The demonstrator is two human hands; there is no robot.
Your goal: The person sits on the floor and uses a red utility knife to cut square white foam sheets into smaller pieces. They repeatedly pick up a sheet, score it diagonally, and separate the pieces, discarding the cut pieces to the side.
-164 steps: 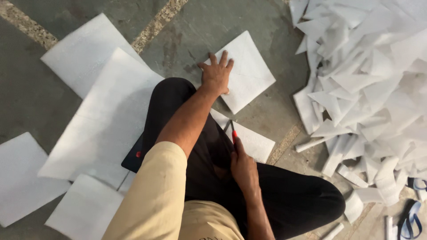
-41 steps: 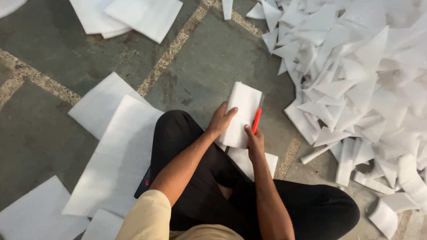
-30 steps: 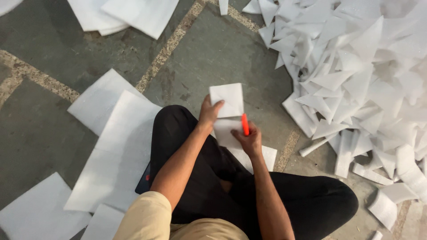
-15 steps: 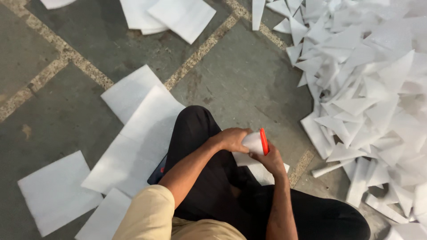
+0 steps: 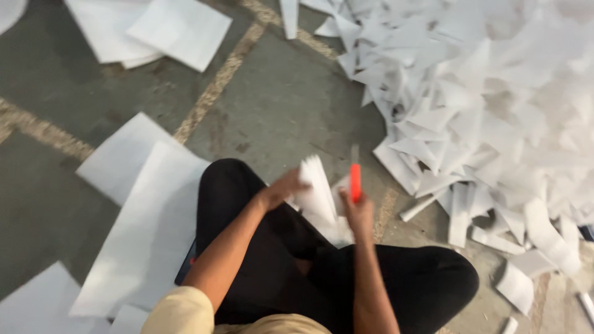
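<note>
I sit cross-legged on a stone floor in black trousers. My left hand (image 5: 281,189) grips a folded white paper sheet (image 5: 317,188) held up over my knee; it is blurred by motion. Just right of the paper, my right hand (image 5: 357,213) holds a red-handled cutter (image 5: 355,179) upright, its thin blade pointing away from me. More white paper (image 5: 334,230) lies on my lap under both hands.
A big heap of folded and cut white paper pieces (image 5: 495,93) fills the floor at the right. Large flat white sheets (image 5: 145,210) lie at my left, others (image 5: 154,28) at the top left. A dark flat object (image 5: 185,272) pokes out beside my left thigh.
I picked a sheet off the floor, folded it smaller between both hands and raised it. The cutter now stands upright beside the paper. The camera drifted.
</note>
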